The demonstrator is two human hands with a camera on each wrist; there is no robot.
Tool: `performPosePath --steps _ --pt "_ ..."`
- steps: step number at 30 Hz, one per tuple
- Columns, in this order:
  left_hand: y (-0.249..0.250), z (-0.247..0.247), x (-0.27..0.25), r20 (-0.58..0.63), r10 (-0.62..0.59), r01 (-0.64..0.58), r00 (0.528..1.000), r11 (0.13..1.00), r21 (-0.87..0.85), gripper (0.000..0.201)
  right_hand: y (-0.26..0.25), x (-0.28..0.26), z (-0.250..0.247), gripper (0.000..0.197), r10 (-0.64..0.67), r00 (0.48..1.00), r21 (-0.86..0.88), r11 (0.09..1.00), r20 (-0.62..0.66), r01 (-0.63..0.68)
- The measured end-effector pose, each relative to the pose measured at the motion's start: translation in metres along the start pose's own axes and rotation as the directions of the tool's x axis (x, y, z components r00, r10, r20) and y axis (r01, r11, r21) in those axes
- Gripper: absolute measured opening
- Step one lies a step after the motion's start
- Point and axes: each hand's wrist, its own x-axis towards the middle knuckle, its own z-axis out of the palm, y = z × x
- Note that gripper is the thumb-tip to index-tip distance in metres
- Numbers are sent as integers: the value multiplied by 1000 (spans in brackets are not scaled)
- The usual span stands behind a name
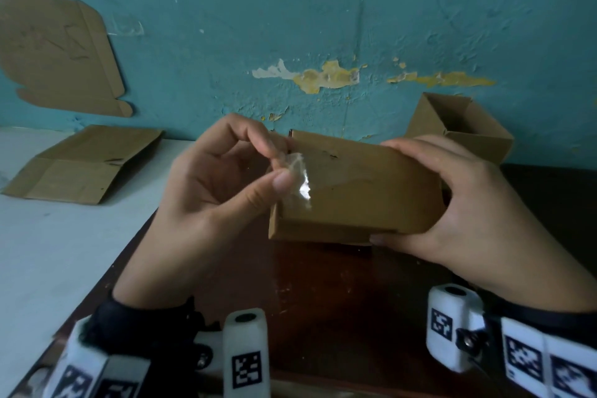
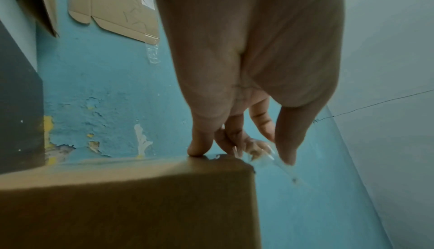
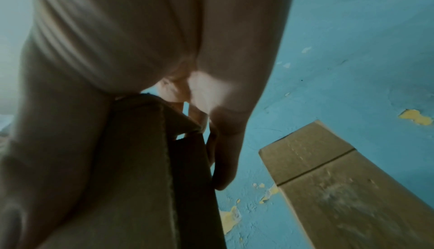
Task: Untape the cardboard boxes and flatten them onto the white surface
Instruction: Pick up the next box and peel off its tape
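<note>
Closed box (image 1: pixel 355 184), held above the dark table (image 1: pixel 323 300): right hand (image 1: pixel 458 203) clasps its right end; left hand (image 1: pixel 206 191) pinches clear tape (image 1: pixel 298 178) at its left end. Open box (image 1: pixel 462 126) at the table's back edge, contents hidden. Flattened box (image 1: pixel 84 165) on the white surface (image 1: pixel 58 252).

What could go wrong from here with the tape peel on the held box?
The clear tape pinched by the left hand looks thin and crumpled, so it may tear, leaving a strip on the box. The right hand grips only the box's far end above the dark table; a hard pull might twist it loose.
</note>
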Motion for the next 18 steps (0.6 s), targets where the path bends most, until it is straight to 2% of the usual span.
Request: performPosePath --steps 3,10,15,18 --pt "-2 -2 1 -24 -1 0 1000 1000 -22 25 0 1 1 94 2 1000 -13 1000 10 -1" --pt "-14 -1 4 -125 -16 -17 992 965 -262 51 0 -1 0 90 35 999 -49 998 26 -33" --pt "-12 -2 4 -166 -81 18 983 937 -349 58 4 -4 -4 89 95 995 -25 995 31 -95" --pt "-12 -3 4 -224 -118 45 967 951 -305 55 5 -4 -4 88 109 994 -20 994 24 -108"
